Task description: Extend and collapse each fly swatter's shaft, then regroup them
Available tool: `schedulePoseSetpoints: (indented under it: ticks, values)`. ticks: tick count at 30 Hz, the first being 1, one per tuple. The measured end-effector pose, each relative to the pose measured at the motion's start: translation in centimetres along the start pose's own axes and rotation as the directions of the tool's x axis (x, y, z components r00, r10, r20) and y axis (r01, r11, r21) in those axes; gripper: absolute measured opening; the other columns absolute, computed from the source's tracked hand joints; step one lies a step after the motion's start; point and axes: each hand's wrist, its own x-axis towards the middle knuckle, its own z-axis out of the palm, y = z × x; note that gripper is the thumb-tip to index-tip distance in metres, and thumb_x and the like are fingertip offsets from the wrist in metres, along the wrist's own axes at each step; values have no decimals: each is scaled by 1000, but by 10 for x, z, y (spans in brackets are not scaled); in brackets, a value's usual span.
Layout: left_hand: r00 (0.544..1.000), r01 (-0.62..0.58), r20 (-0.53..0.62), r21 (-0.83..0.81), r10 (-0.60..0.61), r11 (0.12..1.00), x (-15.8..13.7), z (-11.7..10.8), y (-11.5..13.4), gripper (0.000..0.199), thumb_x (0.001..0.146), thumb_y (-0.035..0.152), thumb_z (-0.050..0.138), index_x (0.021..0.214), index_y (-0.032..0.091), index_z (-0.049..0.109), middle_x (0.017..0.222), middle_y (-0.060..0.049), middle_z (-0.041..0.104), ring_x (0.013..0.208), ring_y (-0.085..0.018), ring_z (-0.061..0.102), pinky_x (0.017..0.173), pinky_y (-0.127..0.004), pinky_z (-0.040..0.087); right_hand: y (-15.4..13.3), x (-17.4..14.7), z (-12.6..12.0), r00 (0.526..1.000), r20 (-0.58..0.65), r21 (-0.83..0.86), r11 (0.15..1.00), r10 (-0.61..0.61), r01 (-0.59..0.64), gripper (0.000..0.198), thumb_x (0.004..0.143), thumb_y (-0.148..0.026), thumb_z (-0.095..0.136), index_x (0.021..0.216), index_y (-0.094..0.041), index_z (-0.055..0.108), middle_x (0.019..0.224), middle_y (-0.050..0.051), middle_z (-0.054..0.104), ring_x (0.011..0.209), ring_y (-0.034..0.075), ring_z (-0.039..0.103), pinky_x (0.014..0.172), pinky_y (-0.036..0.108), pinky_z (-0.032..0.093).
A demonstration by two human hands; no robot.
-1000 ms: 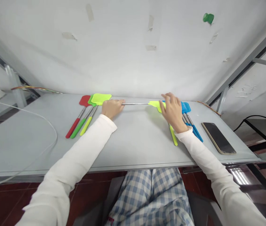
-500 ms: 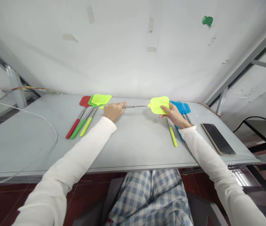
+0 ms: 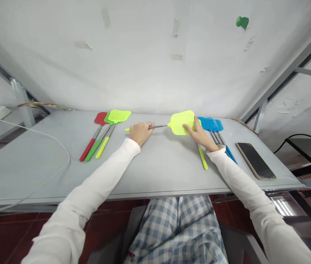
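A yellow fly swatter [image 3: 182, 123] is held level above the table between my hands. My left hand [image 3: 141, 132] is wrapped round its handle, whose yellow end sticks out to the left. A short length of metal shaft shows between that hand and the perforated head. My right hand [image 3: 201, 136] pinches the head's right edge, thumb on top. Under my right hand lies another yellow fly swatter [image 3: 202, 157], mostly hidden except for its handle. Just right of it are blue fly swatters [image 3: 212, 124], overlapping and partly covered by my right wrist.
On the left lie a red fly swatter [image 3: 87, 149], a green fly swatter [image 3: 93, 149] and a yellow-green fly swatter [image 3: 102, 147], heads overlapping. A phone [image 3: 255, 160] rests at the right. A white cable [image 3: 59, 145] curves over the table's left side, and a wall [image 3: 150, 66] stands behind.
My hands have come closer together, the left moving right and the right slightly left. Less of the held fly swatter's shaft shows between them, and more of the blue handles is uncovered.
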Motion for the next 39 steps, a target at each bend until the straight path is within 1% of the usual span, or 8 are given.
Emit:
schedulePoseSetpoints:
  ticks: [3, 8, 13, 20, 24, 27, 31, 39]
  values:
    - [995, -30, 98, -12, 31, 999, -1, 2, -1, 40, 90, 47, 35, 87, 23, 67, 89, -11, 73, 86, -28, 66, 64, -32, 35, 7, 0, 5, 989, -71, -250, 963, -127, 106, 76, 87, -56, 45, 145, -12, 22, 142, 21, 41, 130, 32, 42, 106, 53, 36]
    - [958, -98, 265, -45, 107, 994, -2, 5, -3, 31, 87, 47, 42, 85, 24, 62, 92, -7, 72, 87, -25, 65, 63, -31, 36, 13, -6, 15, 976, 21, -563, 804, -218, 191, 73, 90, -46, 37, 149, -7, 17, 149, 23, 29, 140, 33, 24, 110, 57, 25]
    - [925, -217, 317, -12, 210, 976, 0, 7, -8, 33, 90, 46, 36, 90, 24, 61, 95, -7, 71, 86, -24, 65, 62, -30, 36, 17, -16, 25, 982, 159, -680, 709, -105, 186, 62, 94, -41, 31, 147, -9, 28, 156, 21, 17, 144, 36, 15, 111, 56, 23]
    - [903, -328, 309, 47, 299, 944, 3, 12, -13, 35, 92, 44, 33, 97, 23, 60, 93, -8, 71, 84, -25, 66, 62, -30, 36, 25, -18, 29, 956, 289, -730, 656, 43, 191, 59, 98, -39, 19, 148, -9, 27, 154, 15, 29, 143, 30, 23, 114, 51, 22]
    - [909, -342, 265, 32, 322, 939, 2, 13, -12, 35, 93, 45, 34, 98, 24, 60, 89, -6, 71, 80, -24, 66, 61, -30, 36, 15, -20, 27, 960, 246, -765, 582, -133, 277, 55, 98, -33, 24, 146, -7, 30, 155, 18, 24, 144, 31, 20, 114, 52, 21]
    - [907, -373, 207, -6, 366, 928, -2, 13, -5, 29, 92, 44, 40, 97, 24, 60, 88, -4, 72, 79, -21, 66, 59, -29, 35, 2, -20, 25, 877, 327, -729, 496, -353, 472, 51, 96, -23, 28, 145, -10, 32, 157, 15, 22, 145, 29, 17, 116, 51, 17]
    - [893, -446, 58, -11, 445, 895, -10, 12, 6, 32, 92, 50, 43, 94, 23, 60, 85, -2, 72, 72, -18, 66, 53, -27, 30, -6, -15, 27, 765, 444, -628, 447, -466, 637, 37, 97, -26, 32, 121, -13, 56, 136, 13, 53, 139, 26, 33, 115, 48, 23]
    - [756, -620, -214, 69, 619, 781, -3, 12, -3, 54, 93, 61, 26, 84, 22, 63, 69, -3, 68, 55, -12, 58, 47, -26, 19, -11, -8, 23, 704, 388, -690, 319, -594, 650, 30, 99, -27, 35, 92, -16, 62, 91, 7, 69, 119, 23, 54, 104, 39, 34]
